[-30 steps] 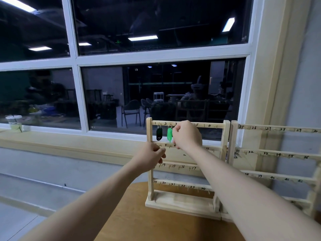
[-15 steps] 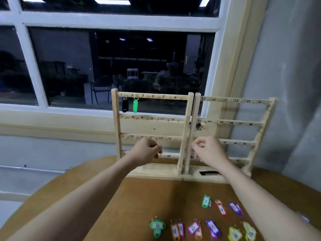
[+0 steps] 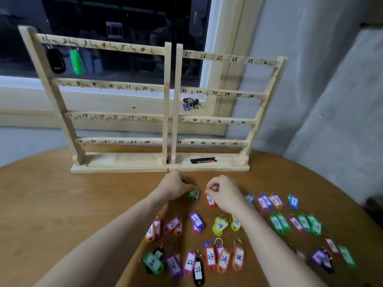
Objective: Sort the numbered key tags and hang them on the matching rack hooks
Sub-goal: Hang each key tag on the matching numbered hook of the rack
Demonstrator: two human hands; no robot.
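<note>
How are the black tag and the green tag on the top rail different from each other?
The black tag is dark and looks wider; the green tag is bright and looks slimmer. The black tag hangs under number 1, the green tag under number 2. Both hang on the left rack, apart from each other.

A round wooden table (image 3: 62,204) is filling the lower frame. A dark window (image 3: 124,27) is occupying the upper left, reflecting dim interior shapes. Its pale frame (image 3: 226,38) is running down upper centre, with a cream sill (image 3: 24,96) showing at left. A grey wall (image 3: 300,69) is taking the right side.
</note>
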